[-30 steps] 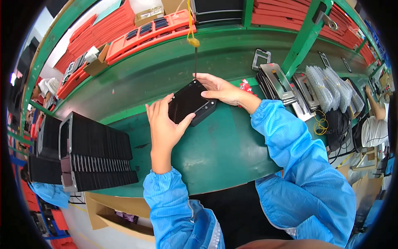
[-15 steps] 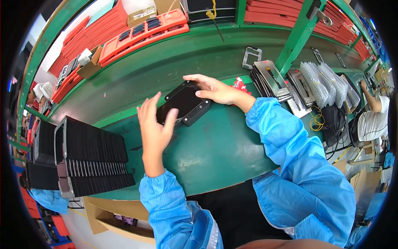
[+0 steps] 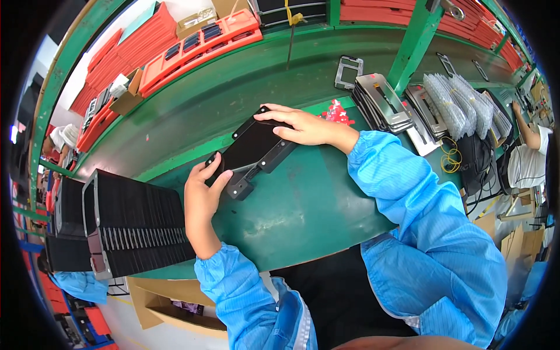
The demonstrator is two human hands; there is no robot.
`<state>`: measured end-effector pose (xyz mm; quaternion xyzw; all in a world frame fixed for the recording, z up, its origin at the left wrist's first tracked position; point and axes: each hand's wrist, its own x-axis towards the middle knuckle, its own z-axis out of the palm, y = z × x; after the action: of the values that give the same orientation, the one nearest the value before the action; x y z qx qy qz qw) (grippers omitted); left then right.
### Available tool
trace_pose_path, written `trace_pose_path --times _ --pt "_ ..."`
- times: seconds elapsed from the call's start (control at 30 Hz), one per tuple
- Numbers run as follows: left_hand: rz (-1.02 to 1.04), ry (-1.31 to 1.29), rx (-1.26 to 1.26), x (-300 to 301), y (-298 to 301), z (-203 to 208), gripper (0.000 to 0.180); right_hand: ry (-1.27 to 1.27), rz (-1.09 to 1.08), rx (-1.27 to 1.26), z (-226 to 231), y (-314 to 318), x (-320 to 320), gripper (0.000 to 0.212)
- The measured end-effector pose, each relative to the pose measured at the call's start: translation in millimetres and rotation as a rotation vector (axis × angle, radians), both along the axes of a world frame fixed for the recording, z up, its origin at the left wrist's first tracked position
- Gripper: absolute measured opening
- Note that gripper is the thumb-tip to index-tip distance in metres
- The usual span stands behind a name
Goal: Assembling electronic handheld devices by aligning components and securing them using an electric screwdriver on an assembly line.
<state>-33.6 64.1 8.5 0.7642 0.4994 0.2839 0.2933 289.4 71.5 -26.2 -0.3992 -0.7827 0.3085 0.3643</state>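
Over the green tabletop (image 3: 297, 213) lies a black rectangular fixture (image 3: 269, 160) with small pale round studs, tilted diagonally, with a glossy dark screen panel (image 3: 249, 146) set within it. My left hand (image 3: 201, 195) pinches its near-left end, thumb and fingertips on the rim beside a projecting black block (image 3: 239, 186). My right hand (image 3: 306, 126) grips the upper right end, fingers along the far corner and thumb on the panel's edge. The undersides of the fixture and my inner fingers are hidden.
A tall stack of black frames (image 3: 140, 227) stands at left. Small red-and-white pieces (image 3: 336, 112), metal plates (image 3: 382, 105) and bubble-wrapped bundles (image 3: 455, 108) lie to the right. Behind runs a green metal ledge with an orange tray (image 3: 198, 49). Another person (image 3: 528, 154) works at far right.
My left hand has moved down and left, from hovering open over the panel to pinching the fixture's near end. The right fingers have settled along the far corner; the view has shifted slightly.
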Motion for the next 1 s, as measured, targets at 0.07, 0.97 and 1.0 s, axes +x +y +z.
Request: trace_pose_path --times 0.07,0.97,1.0 --pt "-0.014 0.007 0.000 -1 1 0 0.062 0.010 0.010 0.026 -2 0 1 0.049" --pt "-0.208 0.075 0.132 10 -7 -2 0.110 0.032 0.563 0.469 40 -83 -113 0.013" --pt "-0.218 0.084 0.159 12 -6 -5 0.111 0.029 0.558 0.465 27 -80 -111 0.013"
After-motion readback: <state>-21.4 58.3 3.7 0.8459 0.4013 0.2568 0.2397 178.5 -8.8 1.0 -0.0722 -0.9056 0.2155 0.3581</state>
